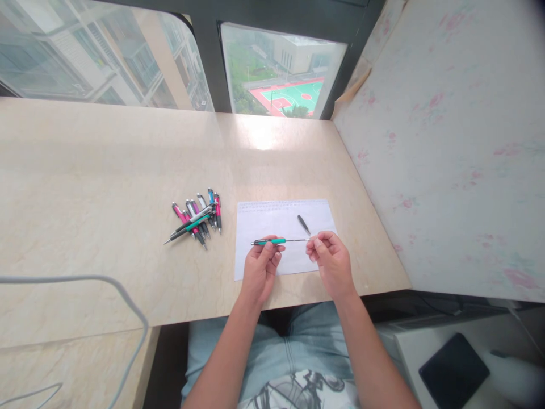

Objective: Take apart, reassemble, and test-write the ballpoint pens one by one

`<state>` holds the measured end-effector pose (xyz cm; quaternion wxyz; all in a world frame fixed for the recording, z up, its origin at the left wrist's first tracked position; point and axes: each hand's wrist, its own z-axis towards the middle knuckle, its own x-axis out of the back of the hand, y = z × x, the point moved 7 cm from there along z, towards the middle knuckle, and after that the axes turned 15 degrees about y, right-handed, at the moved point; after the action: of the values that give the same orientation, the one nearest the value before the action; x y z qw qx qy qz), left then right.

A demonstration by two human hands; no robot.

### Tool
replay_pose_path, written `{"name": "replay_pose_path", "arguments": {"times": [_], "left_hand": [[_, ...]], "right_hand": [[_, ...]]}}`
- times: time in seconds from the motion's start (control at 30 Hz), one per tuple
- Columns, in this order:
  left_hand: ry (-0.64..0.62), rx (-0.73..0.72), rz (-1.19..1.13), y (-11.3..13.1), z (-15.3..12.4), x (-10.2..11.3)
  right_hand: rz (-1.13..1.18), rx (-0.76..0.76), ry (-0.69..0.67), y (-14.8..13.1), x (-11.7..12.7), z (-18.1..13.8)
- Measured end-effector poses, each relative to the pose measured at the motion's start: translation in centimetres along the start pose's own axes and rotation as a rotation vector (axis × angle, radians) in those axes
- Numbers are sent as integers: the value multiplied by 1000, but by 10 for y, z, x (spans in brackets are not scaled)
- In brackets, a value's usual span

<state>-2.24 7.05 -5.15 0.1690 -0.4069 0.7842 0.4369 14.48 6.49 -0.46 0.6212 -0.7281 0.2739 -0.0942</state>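
My left hand (260,267) is closed around a green pen barrel (272,241), held level over a white sheet of paper (272,218). A thin refill (297,240) sticks out of the barrel to the right. My right hand (330,258) pinches the refill's far end between thumb and fingers. A small dark pen tip piece (304,224) lies loose on the paper just beyond my hands.
Several pens in pink, green, blue and white lie in a heap (196,218) left of the paper on the beige marble-look table (106,187). A window runs behind the table and a wall panel stands to the right. A dark tablet (453,372) rests low right.
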Motion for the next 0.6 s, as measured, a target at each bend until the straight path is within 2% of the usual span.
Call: {"name": "replay_pose_path", "arguments": {"times": [0.4, 0.53, 0.6], "left_hand": [[-17, 15, -6, 0, 0, 0], [-12, 21, -23, 0, 0, 0], [-6, 29, -33, 0, 0, 1]], "right_hand": [[-75, -25, -56, 14, -21, -11], [-142, 30, -100, 12, -20, -9], [-267, 98, -133, 11, -16, -3]]}}
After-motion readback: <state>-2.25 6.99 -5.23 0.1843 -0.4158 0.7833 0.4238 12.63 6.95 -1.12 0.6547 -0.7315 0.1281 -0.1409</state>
